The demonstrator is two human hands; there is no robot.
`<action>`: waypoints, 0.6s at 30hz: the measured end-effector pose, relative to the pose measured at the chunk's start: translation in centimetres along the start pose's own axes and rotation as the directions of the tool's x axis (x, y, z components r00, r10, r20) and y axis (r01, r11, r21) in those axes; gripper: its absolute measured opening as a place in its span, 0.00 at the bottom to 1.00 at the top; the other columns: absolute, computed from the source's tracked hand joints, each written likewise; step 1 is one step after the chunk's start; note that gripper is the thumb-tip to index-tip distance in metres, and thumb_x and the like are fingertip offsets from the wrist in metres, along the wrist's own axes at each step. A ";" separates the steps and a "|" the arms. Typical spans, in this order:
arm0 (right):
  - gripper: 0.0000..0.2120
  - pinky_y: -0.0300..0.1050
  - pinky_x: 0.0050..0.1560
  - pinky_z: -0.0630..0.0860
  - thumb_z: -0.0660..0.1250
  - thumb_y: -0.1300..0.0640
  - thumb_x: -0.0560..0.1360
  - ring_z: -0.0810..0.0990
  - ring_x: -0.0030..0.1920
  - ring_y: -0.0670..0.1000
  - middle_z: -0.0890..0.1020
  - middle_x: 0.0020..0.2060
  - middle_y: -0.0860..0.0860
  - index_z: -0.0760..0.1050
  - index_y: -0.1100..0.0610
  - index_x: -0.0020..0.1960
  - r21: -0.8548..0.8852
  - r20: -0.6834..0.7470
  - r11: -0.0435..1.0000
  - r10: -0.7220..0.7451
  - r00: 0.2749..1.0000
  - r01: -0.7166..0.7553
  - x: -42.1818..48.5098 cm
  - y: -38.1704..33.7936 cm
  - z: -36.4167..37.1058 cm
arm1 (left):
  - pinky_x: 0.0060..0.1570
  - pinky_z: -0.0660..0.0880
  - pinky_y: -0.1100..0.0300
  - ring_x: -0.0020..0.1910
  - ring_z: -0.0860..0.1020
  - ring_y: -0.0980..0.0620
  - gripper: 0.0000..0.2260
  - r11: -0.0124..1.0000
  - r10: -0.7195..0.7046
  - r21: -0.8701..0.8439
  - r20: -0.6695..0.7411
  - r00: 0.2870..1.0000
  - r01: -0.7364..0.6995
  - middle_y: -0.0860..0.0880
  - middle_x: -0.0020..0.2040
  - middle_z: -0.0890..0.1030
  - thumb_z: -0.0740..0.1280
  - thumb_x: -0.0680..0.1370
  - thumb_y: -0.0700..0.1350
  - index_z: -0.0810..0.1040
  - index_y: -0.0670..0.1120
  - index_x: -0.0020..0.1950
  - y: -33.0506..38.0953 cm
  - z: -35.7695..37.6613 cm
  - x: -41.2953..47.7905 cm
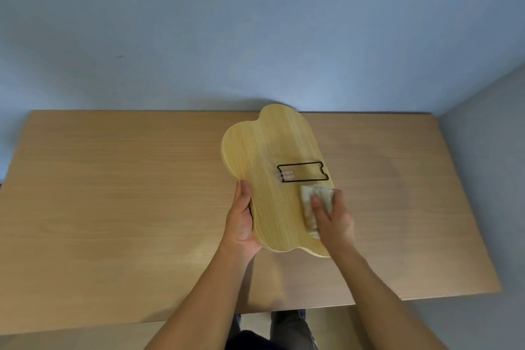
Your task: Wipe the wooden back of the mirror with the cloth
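Note:
The mirror [267, 148] shows its light wooden back, a wavy cloud-like outline, tilted up off the table. A black wire stand [302, 175] lies folded flat across its middle. My left hand [241, 221] grips the mirror's left edge near the bottom, thumb on the wood. My right hand [333, 217] presses a folded off-white cloth [311, 202] against the lower right part of the wooden back, just below the wire stand. The glass side faces away and is hidden.
A long wooden table [113, 193] lies under the mirror, against a blue wall [255, 23]. Its front edge runs near my legs [287, 321]; its right end stops near a grey wall [488, 150].

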State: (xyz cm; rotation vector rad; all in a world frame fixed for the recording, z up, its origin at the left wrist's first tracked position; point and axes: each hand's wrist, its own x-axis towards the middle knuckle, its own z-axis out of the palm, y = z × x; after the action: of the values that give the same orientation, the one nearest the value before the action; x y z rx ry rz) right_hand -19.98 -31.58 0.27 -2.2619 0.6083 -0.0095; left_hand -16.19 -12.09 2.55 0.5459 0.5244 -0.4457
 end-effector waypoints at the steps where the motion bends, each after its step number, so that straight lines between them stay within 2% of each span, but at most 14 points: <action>1: 0.13 0.50 0.37 0.76 0.66 0.43 0.83 0.81 0.35 0.60 0.78 0.33 0.49 0.65 0.50 0.50 -0.015 -0.015 0.998 0.062 0.998 -0.062 0.6 1.6 -0.7 | 0.57 0.83 0.36 0.65 0.84 0.40 0.18 1.000 0.005 0.011 0.003 1.000 -0.005 0.44 0.70 0.84 0.61 0.85 0.56 0.78 0.54 0.74 0.0 0.2 -0.1; 3: 0.13 0.58 0.47 0.81 0.64 0.44 0.84 0.83 0.41 0.64 0.80 0.38 0.54 0.65 0.52 0.51 -0.059 -0.045 0.984 0.167 0.985 -0.169 1.8 4.1 -2.1 | 0.55 0.84 0.36 0.64 0.85 0.40 0.16 1.000 0.011 0.007 0.010 1.000 -0.011 0.45 0.68 0.85 0.61 0.86 0.56 0.82 0.55 0.69 0.0 0.2 -0.2; 5: 0.13 0.64 0.56 0.78 0.63 0.46 0.84 0.83 0.46 0.65 0.82 0.43 0.56 0.65 0.54 0.52 -0.122 -0.085 0.959 0.247 0.965 -0.256 2.6 5.2 -3.3 | 0.52 0.84 0.37 0.62 0.86 0.41 0.16 1.000 0.021 -0.006 0.010 1.000 -0.021 0.45 0.66 0.87 0.60 0.86 0.55 0.83 0.55 0.67 -0.1 0.3 -0.2; 6: 0.12 0.64 0.57 0.77 0.64 0.47 0.84 0.83 0.47 0.65 0.82 0.44 0.57 0.65 0.54 0.53 -0.131 -0.107 0.952 0.265 0.958 -0.277 2.9 5.0 -3.8 | 0.53 0.85 0.37 0.62 0.86 0.41 0.16 1.000 0.022 -0.010 0.015 1.000 -0.022 0.45 0.66 0.87 0.59 0.87 0.55 0.82 0.55 0.68 -0.1 0.3 -0.2; 7: 0.11 0.62 0.54 0.78 0.64 0.48 0.84 0.83 0.46 0.65 0.82 0.44 0.57 0.65 0.54 0.53 -0.111 -0.121 0.956 0.259 0.958 -0.273 3.0 4.5 -4.1 | 0.53 0.84 0.37 0.62 0.86 0.41 0.16 1.000 0.024 -0.012 0.026 0.999 -0.023 0.45 0.66 0.86 0.59 0.87 0.55 0.81 0.55 0.69 0.0 0.4 -0.2; 9: 0.10 0.48 0.40 0.79 0.67 0.48 0.83 0.83 0.40 0.61 0.81 0.39 0.53 0.66 0.50 0.52 -0.018 -0.105 0.982 0.186 0.977 -0.188 2.5 2.1 -4.0 | 0.56 0.84 0.36 0.64 0.85 0.41 0.17 1.000 0.029 -0.001 0.046 0.999 -0.029 0.45 0.69 0.85 0.59 0.87 0.56 0.79 0.55 0.72 0.0 0.4 -0.3; 11: 0.11 0.36 0.27 0.74 0.69 0.44 0.81 0.82 0.32 0.48 0.81 0.33 0.46 0.67 0.44 0.48 0.069 -0.046 0.996 0.058 0.997 -0.055 1.2 -1.6 -3.0 | 0.57 0.84 0.37 0.64 0.85 0.41 0.19 1.000 0.028 -0.001 0.051 0.998 -0.028 0.42 0.73 0.82 0.60 0.86 0.56 0.77 0.54 0.75 0.1 0.6 -0.2; 12: 0.11 0.32 0.26 0.72 0.69 0.41 0.80 0.81 0.30 0.42 0.81 0.31 0.47 0.68 0.43 0.48 0.119 0.001 0.993 -0.016 1.000 0.016 0.4 -3.2 -2.3 | 0.57 0.84 0.37 0.64 0.85 0.40 0.20 1.000 0.024 -0.009 0.051 0.998 -0.023 0.41 0.74 0.80 0.59 0.86 0.56 0.76 0.53 0.76 0.2 0.7 -0.2; 13: 0.10 0.32 0.26 0.74 0.68 0.38 0.79 0.82 0.31 0.41 0.83 0.34 0.47 0.70 0.42 0.49 0.172 0.055 0.982 -0.091 0.994 0.081 -0.3 -4.7 -1.5 | 0.57 0.84 0.38 0.64 0.84 0.39 0.21 1.000 0.016 -0.020 0.052 0.998 -0.015 0.40 0.74 0.80 0.58 0.87 0.55 0.74 0.51 0.78 0.2 0.7 -0.2; 15: 0.11 0.40 0.31 0.80 0.67 0.37 0.79 0.86 0.36 0.44 0.86 0.40 0.46 0.74 0.43 0.53 0.241 0.153 0.955 -0.211 0.966 0.170 -1.3 -6.1 -0.1 | 0.59 0.83 0.39 0.66 0.83 0.36 0.22 1.000 -0.006 -0.028 0.064 0.998 0.008 0.38 0.72 0.81 0.56 0.88 0.55 0.71 0.49 0.80 0.2 0.8 -0.2; 16: 0.11 0.42 0.33 0.82 0.67 0.37 0.78 0.86 0.37 0.46 0.86 0.41 0.46 0.75 0.43 0.54 0.248 0.180 0.951 -0.234 0.955 0.186 -1.4 -6.1 0.2 | 0.60 0.83 0.39 0.67 0.83 0.36 0.22 1.000 -0.014 -0.024 0.068 0.998 0.016 0.38 0.72 0.82 0.56 0.88 0.55 0.71 0.49 0.81 0.3 0.9 -0.2; 18: 0.08 0.39 0.34 0.80 0.67 0.39 0.79 0.85 0.38 0.46 0.85 0.41 0.44 0.75 0.42 0.53 0.234 0.195 0.958 -0.216 0.957 0.168 -0.9 -5.1 0.2 | 0.64 0.80 0.35 0.71 0.80 0.34 0.23 1.000 -0.026 0.009 0.056 0.998 0.025 0.38 0.75 0.79 0.57 0.88 0.56 0.70 0.50 0.82 0.3 1.0 -0.3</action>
State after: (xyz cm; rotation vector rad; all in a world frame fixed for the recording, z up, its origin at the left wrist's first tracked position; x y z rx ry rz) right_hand -18.53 -28.08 3.83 -2.0667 0.2541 0.0728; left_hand -15.91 -12.34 3.53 0.5341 0.4763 -0.4862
